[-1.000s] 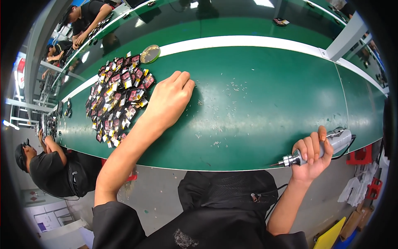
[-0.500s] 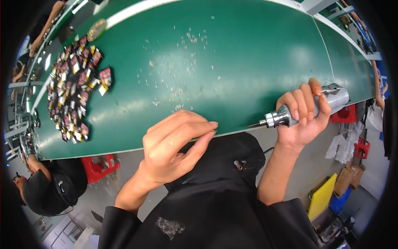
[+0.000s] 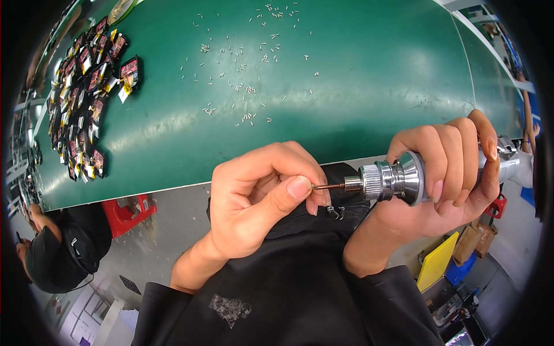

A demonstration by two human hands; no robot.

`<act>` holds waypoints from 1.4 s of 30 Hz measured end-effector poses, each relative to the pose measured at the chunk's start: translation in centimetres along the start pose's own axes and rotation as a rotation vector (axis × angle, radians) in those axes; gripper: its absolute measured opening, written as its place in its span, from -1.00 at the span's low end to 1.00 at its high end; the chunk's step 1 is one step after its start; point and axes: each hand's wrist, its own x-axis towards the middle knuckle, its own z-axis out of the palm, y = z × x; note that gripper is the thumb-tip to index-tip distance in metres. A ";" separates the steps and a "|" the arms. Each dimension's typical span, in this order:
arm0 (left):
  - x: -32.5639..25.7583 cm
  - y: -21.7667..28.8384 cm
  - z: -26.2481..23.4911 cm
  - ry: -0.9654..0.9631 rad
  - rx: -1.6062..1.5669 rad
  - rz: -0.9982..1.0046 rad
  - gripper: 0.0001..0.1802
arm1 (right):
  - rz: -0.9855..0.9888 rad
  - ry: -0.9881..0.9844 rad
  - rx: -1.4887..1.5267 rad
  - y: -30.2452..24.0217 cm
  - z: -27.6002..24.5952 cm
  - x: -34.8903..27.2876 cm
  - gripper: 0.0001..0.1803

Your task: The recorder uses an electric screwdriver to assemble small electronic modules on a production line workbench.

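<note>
My right hand (image 3: 447, 173) grips a silver power screwdriver (image 3: 404, 179) held sideways, its thin bit (image 3: 330, 186) pointing left. My left hand (image 3: 262, 199) is curled in front of my lap, thumb and fingertips pinched at the tip of the bit; whatever small part it pinches is hidden. Both hands hover just off the near edge of a green table (image 3: 358, 75). Several tiny silver screws (image 3: 248, 89) lie scattered on the table beyond my hands.
A heap of small dark and red packets (image 3: 86, 98) lies at the table's left end. Another person in black (image 3: 57, 248) sits at the lower left beside a red stool (image 3: 130, 210). Yellow and blue bins (image 3: 444, 265) stand on the floor at right.
My left hand left the packet pile, came back to my lap and now pinches the bit's tip. The right hand brought the screwdriver closer and higher.
</note>
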 end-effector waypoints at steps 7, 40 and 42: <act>0.0 0.2 -0.1 0.009 0.053 -0.004 -0.86 | -0.078 0.017 -0.059 0.3 0.3 -0.7 -0.88; 26.9 6.2 -3.5 0.055 1.706 0.284 -0.72 | -0.173 0.243 -0.097 -2.2 -5.8 1.8 -0.90; 31.6 5.6 -4.3 0.085 1.721 0.294 -0.68 | -0.120 0.206 -0.064 -1.9 -5.7 1.8 -0.90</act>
